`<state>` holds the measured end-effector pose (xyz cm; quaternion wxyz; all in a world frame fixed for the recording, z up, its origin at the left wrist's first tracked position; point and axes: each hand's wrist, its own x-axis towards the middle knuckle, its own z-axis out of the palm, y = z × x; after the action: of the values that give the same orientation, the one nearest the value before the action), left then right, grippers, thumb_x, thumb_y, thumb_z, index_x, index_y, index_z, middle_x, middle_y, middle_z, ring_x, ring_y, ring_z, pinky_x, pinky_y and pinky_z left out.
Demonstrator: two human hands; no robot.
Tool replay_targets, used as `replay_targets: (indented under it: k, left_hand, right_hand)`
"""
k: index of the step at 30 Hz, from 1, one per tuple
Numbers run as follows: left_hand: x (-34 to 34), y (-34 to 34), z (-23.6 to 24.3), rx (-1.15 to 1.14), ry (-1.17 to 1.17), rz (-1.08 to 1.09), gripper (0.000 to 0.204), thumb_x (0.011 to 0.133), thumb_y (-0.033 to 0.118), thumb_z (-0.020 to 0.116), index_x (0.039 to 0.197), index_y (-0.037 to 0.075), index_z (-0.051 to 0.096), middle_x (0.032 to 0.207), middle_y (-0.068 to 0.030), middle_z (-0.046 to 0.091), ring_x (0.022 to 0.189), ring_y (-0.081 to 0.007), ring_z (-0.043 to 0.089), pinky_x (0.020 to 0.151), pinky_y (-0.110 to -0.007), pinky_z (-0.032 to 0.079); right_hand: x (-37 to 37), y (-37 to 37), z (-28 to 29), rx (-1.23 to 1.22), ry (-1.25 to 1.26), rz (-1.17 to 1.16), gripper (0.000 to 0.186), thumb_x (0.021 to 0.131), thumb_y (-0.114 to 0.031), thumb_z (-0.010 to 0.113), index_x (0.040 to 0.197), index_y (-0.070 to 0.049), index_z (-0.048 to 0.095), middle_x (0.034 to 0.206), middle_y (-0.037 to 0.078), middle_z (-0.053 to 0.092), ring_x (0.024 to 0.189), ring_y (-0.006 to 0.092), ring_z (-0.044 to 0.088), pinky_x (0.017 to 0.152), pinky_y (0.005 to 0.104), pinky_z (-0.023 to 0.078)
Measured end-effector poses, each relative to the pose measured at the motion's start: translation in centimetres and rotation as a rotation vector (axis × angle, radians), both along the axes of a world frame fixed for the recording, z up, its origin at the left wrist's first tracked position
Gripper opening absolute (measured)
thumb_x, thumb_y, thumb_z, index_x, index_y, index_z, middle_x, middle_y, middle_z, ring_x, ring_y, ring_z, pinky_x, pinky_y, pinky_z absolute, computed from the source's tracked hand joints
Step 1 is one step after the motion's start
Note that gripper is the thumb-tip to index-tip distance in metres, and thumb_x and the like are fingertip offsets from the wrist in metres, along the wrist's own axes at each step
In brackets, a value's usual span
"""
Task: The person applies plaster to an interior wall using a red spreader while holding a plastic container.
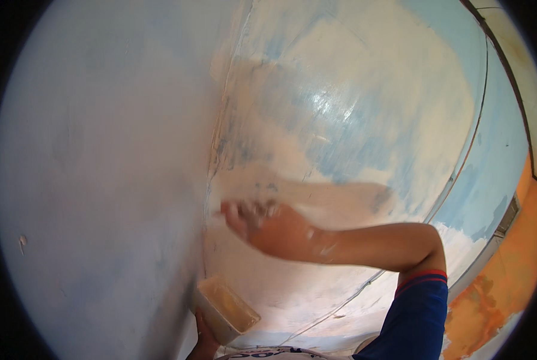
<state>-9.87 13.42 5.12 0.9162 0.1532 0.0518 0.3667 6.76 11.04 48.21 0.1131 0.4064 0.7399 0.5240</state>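
My right hand is up against the patchy wall, close to the corner line. Its fingers are curled and pale smears cover them and the wrist. Motion blurs the fingertips, and whatever they grip is too indistinct to name. Low in the view, my left hand supports a rectangular plastic tub from the side and below. The tub is tilted, with cream residue inside. Cream coating lies in uneven streaks over blue on the wall, with a glossy spot above my right hand.
A plain greyish wall meets the patchy one at a rough vertical corner. A thin cable runs along the wall at the right. Beyond it are a light blue strip and an orange wall section.
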Motion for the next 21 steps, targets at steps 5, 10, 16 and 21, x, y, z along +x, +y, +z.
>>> replay_targets:
  k: [5,10,16,21]
  left_hand:
    - [-0.7,-1.0,0.8,0.009,0.028,-0.016,0.08,0.1,0.07,0.031,0.158,0.016,0.033,0.155,-0.0131,0.045,0.139,-0.0378,0.047,0.115,-0.058,0.039]
    - [-0.7,-1.6,0.8,0.011,0.014,-0.044,0.08,0.1,0.071,0.031,0.158,0.017,0.034,0.155,-0.0129,0.045,0.139,-0.0377,0.047,0.115,-0.058,0.039]
    - [-1.8,-2.1,1.6,0.011,-0.021,-0.04,0.08,0.1,0.071,0.031,0.158,0.017,0.034,0.155,-0.0127,0.045,0.139,-0.0376,0.047,0.115,-0.058,0.04]
    - [-3.0,-2.1,-0.1,0.034,0.044,-0.01,0.082,0.098,0.074,0.032,0.158,0.018,0.034,0.155,-0.0124,0.046,0.139,-0.037,0.047,0.115,-0.058,0.039]
  right_hand:
    - [0.5,3.2,26.8,0.741,0.183,-0.027,0.046,0.092,-0.02,0.06,0.137,-0.012,0.058,0.075,0.016,0.07,0.067,0.0331,0.07,0.061,0.0459,0.056]
    - [5.6,2.3,40.7,1.041,0.214,0.121,0.037,0.094,-0.001,0.052,0.13,-0.005,0.061,0.097,0.024,0.072,0.087,0.0357,0.072,0.076,0.0464,0.058]
    - [10.2,10.5,21.5,0.579,-0.219,0.223,0.039,0.088,-0.015,0.064,0.124,-0.001,0.059,0.127,0.022,0.065,0.12,0.0353,0.064,0.094,0.0477,0.056]
    - [3.2,6.7,-1.4,0.048,-0.172,0.223,0.027,0.091,-0.015,0.063,0.114,0.0,0.064,0.117,0.034,0.068,0.11,0.0412,0.069,0.094,0.0513,0.058]
